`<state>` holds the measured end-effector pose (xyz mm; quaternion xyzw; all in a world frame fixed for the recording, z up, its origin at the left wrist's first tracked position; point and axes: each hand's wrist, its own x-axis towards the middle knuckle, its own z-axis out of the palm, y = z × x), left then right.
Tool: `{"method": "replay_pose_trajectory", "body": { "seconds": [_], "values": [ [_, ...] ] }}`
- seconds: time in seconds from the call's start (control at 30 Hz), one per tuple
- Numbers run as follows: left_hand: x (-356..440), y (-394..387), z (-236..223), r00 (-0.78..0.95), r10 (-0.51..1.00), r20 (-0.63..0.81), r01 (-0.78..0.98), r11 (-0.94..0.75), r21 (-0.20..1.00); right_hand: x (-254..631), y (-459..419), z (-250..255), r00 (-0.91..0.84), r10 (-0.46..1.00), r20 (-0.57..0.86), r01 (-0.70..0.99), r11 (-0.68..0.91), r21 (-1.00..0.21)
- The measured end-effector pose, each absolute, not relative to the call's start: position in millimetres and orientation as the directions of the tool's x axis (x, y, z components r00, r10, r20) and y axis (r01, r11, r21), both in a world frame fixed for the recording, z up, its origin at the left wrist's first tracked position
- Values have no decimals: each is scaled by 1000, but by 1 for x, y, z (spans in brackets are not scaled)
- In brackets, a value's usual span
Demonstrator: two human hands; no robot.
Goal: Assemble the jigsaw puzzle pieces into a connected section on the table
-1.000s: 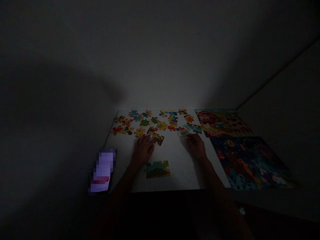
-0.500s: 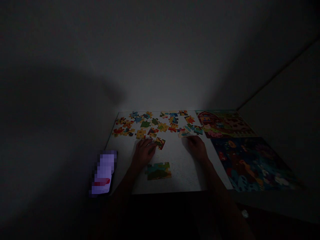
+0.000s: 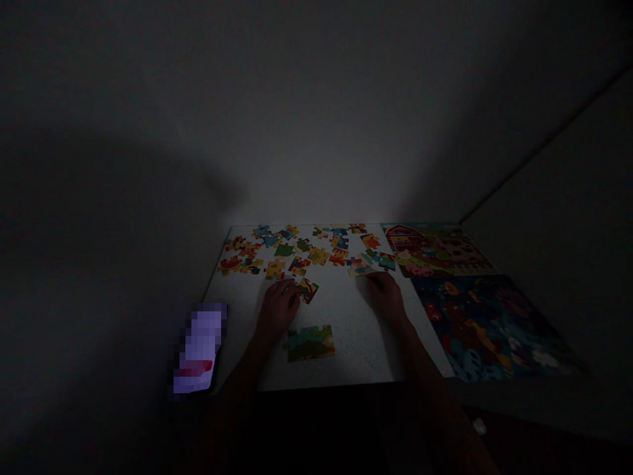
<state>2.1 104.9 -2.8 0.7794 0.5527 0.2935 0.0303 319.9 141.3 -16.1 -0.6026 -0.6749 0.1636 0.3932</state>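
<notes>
Your right hand rests at the near edge of a cluster of jigsaw pieces, its fingers curled down against them. In this dim light, you cannot tell whether they grip a piece. Your left hand lies palm down on the white table, its fingers loose and holding nothing, just beside a single jigsaw piece. More loose pieces are scattered across the table's far half. Nearer you, between your hands, lies a small assembled section. To your right are two assembled puzzles: a red barn scene and, nearer you, a dark, colourful scene. A lit phone, its screen blurred, lies just beyond the table's left edge.
</notes>
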Motion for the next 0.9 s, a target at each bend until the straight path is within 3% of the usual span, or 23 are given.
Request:
{"method": "replay_pose_trajectory", "body": {
  "seconds": [0.37, 0.67, 0.9],
  "values": [
    [6, 104, -1, 57, 922, 384, 909, -207, 362, 303, 142, -12, -130, 941, 312, 849, 268, -456],
    [8, 104, 1, 41, 937, 347, 914, -175, 365, 257, 153, -4, -165, 950, 264, 877, 264, -401],
    [9, 107, -4, 46, 940, 339, 918, -173, 356, 216, 183, 1, -186, 953, 241, 859, 277, -432]
  ]
}}
